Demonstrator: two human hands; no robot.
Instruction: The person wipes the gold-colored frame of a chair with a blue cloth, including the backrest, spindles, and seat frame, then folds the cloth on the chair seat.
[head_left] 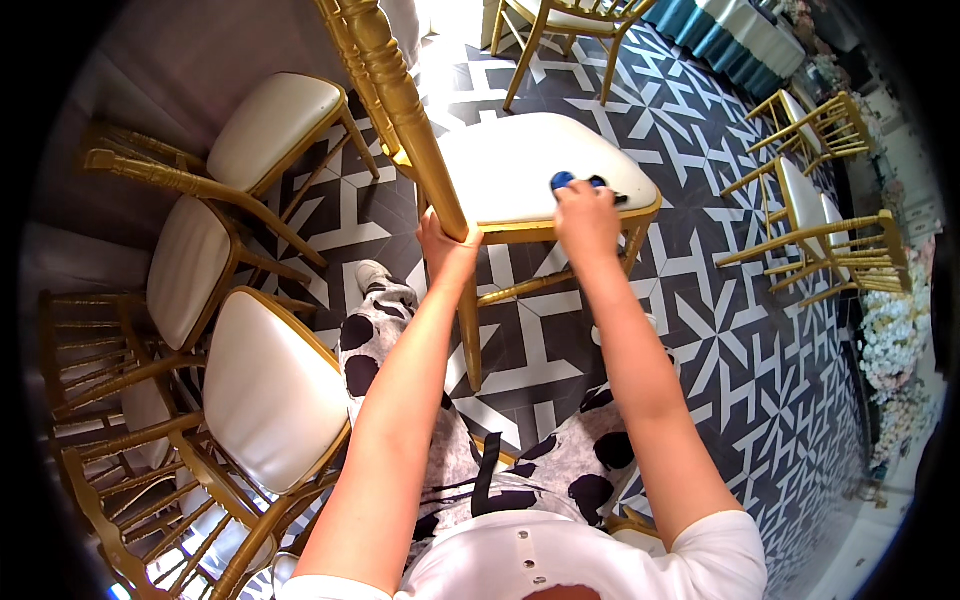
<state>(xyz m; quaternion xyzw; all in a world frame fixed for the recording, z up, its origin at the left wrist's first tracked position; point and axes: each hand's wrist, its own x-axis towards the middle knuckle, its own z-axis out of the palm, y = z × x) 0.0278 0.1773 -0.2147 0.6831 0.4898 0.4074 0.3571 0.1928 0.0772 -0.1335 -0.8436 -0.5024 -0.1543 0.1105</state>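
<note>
A gold chair (pixel 545 225) with a cream padded seat stands right in front of me. Its back post (pixel 440 180) rises on the seat's left side. My left hand (pixel 448 248) is closed around this post at about seat height. Over the front right part of the seat, my right hand (pixel 588 222) grips a small object, blue and black with rounded ends (pixel 562 181). The fingers cover much of it, and its exact kind does not show. It is at the seat surface; whether it presses on the seat I cannot tell.
Several gold chairs with cream seats (pixel 275 390) crowd my left side beside a draped grey cloth (pixel 200 50). Another chair (pixel 560 30) stands beyond mine, and more gold chairs (pixel 805 195) are at the right. White flowers (pixel 895 330) line the far right. The floor (pixel 700 250) is patterned black and white.
</note>
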